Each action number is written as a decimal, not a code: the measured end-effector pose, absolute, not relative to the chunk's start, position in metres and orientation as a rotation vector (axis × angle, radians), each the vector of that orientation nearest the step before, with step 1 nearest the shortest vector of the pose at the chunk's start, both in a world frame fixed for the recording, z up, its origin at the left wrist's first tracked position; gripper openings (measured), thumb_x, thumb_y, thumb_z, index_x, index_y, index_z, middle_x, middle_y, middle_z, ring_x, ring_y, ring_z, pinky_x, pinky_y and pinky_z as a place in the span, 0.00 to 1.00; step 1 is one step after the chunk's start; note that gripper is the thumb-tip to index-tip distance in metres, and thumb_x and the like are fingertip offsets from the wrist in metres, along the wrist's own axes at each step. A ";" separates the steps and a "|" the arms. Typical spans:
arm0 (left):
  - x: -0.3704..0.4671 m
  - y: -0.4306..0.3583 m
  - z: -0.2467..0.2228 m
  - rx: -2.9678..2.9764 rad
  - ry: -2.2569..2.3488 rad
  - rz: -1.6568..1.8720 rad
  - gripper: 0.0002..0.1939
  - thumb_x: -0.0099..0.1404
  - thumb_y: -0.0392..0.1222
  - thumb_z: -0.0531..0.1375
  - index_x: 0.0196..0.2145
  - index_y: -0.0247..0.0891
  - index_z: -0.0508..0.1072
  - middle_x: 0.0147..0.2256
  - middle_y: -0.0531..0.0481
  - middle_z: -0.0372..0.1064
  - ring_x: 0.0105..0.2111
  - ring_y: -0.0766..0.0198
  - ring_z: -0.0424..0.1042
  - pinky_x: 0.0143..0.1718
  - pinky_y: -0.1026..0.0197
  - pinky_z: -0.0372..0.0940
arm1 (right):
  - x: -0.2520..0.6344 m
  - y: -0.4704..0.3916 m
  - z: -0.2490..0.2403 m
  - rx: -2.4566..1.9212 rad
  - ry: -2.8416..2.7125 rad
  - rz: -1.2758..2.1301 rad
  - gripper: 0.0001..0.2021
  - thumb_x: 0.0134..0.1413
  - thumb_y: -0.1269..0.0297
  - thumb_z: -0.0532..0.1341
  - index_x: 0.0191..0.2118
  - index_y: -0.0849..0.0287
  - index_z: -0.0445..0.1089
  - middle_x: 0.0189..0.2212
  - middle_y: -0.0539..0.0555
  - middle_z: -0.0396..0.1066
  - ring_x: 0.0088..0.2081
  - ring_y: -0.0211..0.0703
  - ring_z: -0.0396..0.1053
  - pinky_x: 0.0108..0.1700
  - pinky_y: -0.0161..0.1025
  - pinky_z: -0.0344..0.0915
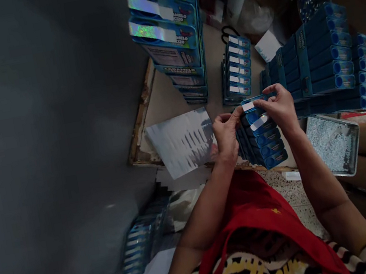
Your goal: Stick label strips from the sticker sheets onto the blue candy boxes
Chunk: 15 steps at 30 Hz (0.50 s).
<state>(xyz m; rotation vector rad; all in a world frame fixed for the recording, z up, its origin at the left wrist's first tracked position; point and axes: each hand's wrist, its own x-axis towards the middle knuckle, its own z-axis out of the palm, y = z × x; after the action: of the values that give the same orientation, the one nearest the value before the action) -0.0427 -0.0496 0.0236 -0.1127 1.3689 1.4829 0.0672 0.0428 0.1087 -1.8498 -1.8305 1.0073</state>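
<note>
A row of small blue boxes point(271, 149) stands at the table's front edge, between my hands. My left hand point(227, 136) is closed at its left side, with the fingertips at a white sticker point(248, 106) on the farthest box. From the right, my right hand point(280, 108) pinches at the same box and sticker. A second white strip point(260, 122) lies slanted across the box just nearer. To the left rests a silvery sticker sheet point(184, 141).
Tall stacks of blue boxes rise at the back left point(165, 36) and at the right point(318, 61). A smaller labelled stack point(238, 68) stands between them, near black scissors point(229, 33). A tray of small pale pieces point(333, 143) is at the right.
</note>
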 end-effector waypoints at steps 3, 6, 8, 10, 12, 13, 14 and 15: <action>-0.034 -0.044 0.012 -0.159 1.448 1.437 0.31 0.49 0.64 0.79 0.34 0.39 0.71 0.29 0.55 0.71 0.30 0.66 0.72 0.35 0.63 0.66 | 0.067 0.041 0.108 -1.834 -1.811 0.979 0.18 0.45 0.56 0.72 0.40 0.54 0.68 0.18 0.40 0.62 0.22 0.40 0.64 0.29 0.37 0.57; -0.038 -0.051 0.020 -0.034 1.597 1.575 0.27 0.54 0.58 0.78 0.36 0.40 0.70 0.33 0.54 0.72 0.34 0.66 0.73 0.39 0.64 0.67 | 0.067 0.039 0.108 -1.802 -1.779 1.018 0.16 0.47 0.59 0.70 0.41 0.54 0.68 0.17 0.39 0.61 0.21 0.40 0.63 0.28 0.37 0.58; -0.045 -0.065 0.037 0.132 1.670 1.645 0.24 0.59 0.58 0.76 0.36 0.40 0.72 0.33 0.54 0.72 0.33 0.67 0.72 0.37 0.65 0.66 | 0.067 0.039 0.109 -1.792 -1.745 1.047 0.15 0.47 0.63 0.69 0.41 0.54 0.68 0.17 0.38 0.59 0.20 0.39 0.62 0.28 0.37 0.58; -0.052 -0.083 0.058 0.327 1.640 1.578 0.23 0.64 0.63 0.71 0.35 0.39 0.75 0.29 0.53 0.72 0.30 0.66 0.72 0.32 0.65 0.64 | 0.066 0.038 0.110 -1.784 -1.696 1.051 0.13 0.48 0.65 0.68 0.41 0.54 0.68 0.17 0.38 0.59 0.20 0.38 0.62 0.27 0.37 0.57; -0.056 -0.099 0.076 0.453 1.549 1.459 0.26 0.64 0.67 0.69 0.35 0.38 0.79 0.26 0.52 0.72 0.26 0.65 0.71 0.26 0.64 0.61 | 0.065 0.038 0.114 -1.759 -1.643 1.065 0.13 0.50 0.64 0.68 0.41 0.54 0.68 0.17 0.39 0.59 0.20 0.38 0.61 0.27 0.37 0.57; -0.057 -0.103 0.084 0.478 1.505 1.418 0.27 0.62 0.68 0.70 0.35 0.38 0.80 0.24 0.51 0.72 0.25 0.65 0.71 0.24 0.64 0.60 | 0.065 0.037 0.116 -1.739 -1.619 1.078 0.12 0.52 0.62 0.68 0.42 0.54 0.68 0.18 0.39 0.59 0.20 0.38 0.61 0.27 0.37 0.57; -0.058 -0.105 0.089 0.478 1.467 1.398 0.28 0.60 0.69 0.71 0.37 0.37 0.81 0.24 0.51 0.73 0.24 0.65 0.71 0.23 0.64 0.58 | 0.064 0.036 0.118 -1.714 -1.602 1.093 0.12 0.53 0.61 0.69 0.42 0.53 0.68 0.18 0.39 0.59 0.20 0.38 0.61 0.27 0.37 0.57; -0.058 -0.105 0.092 0.462 1.427 1.389 0.29 0.59 0.69 0.72 0.38 0.37 0.82 0.24 0.51 0.74 0.23 0.65 0.71 0.21 0.64 0.57 | 0.063 0.034 0.121 -1.689 -1.595 1.106 0.13 0.54 0.59 0.69 0.42 0.53 0.68 0.18 0.39 0.58 0.20 0.38 0.61 0.27 0.37 0.58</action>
<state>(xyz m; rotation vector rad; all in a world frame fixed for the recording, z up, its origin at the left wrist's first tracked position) -0.0575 -0.1049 0.0916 0.4625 1.4273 1.3885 0.0627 0.0340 0.1208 -1.6891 -1.5954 1.1062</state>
